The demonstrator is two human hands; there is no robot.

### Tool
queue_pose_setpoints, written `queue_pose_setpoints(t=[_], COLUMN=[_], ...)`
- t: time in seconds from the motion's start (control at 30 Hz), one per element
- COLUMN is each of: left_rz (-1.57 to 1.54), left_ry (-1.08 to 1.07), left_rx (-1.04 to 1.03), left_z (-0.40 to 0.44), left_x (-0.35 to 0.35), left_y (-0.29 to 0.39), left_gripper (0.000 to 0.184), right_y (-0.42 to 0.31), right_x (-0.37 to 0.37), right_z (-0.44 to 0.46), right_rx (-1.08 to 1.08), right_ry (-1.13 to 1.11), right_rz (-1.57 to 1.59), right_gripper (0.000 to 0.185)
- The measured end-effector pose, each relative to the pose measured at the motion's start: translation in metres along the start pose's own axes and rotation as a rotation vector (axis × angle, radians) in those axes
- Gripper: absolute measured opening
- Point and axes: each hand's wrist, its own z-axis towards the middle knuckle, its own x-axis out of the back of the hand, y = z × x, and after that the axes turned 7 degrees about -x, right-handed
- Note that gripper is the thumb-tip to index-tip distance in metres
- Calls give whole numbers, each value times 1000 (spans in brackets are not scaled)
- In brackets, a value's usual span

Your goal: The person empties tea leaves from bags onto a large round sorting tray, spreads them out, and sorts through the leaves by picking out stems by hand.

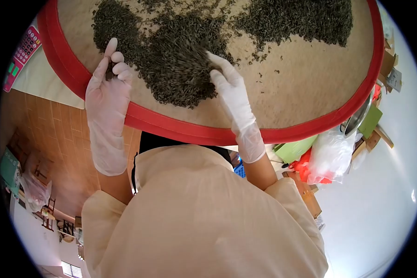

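Observation:
Dark, curled dried tea leaves lie heaped on a large round tray with a red cloth rim. Both hands wear thin white gloves. My left hand is turned palm up over the tray's near left rim; its fingers are curled around a small amount of tea leaves, with the index finger pointing away from me. My right hand is at the right side of the middle heap. Its fingers are stretched out and apart, touching the leaves, some of which are blurred by motion.
Another heap of leaves covers the tray's far right. A pink calculator lies left of the tray. On the right are a metal bowl, a clear plastic bag and cardboard boxes. Tiled floor shows at left.

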Motion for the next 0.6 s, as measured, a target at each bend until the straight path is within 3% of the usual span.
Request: queue_pose_setpoints(t=[0.07, 0.13, 0.27, 0.37, 0.43, 0.47, 0.53, 0.6], left_rz=[16, 12, 10, 18, -15, -15, -36, -36], left_ry=[3, -26, -20, 1, -74, -74, -85, -79], left_rx=[3, -1, -12, -13, 15, 15, 21, 21], left_z=[-1, -1, -1, -1, 1, 2, 2, 2], left_x=[0, 1, 0, -2, 3, 4, 6, 4], left_y=[1, 1, 2, 3, 4, 4, 4, 2], left_gripper=[41, 41, 41, 40, 40, 40, 41, 41], right_y=[-26, -24, 2, 5, -5, -10, -15, -9], right_x=[-3, -1, 26, 31, 26, 21, 4, -9], right_z=[-11, -16, -19, -34, -36, -35, -30, -27], right_rx=[-67, 60, 193, 198, 536, 536, 764, 850], right_ry=[-138, -83, 183, 187, 41, 41, -214, -212], right_rz=[86, 60, -291, -525, -854, -854, -926, -1065], right_gripper=[34, 35, 32, 36, 52, 52, 62, 67])
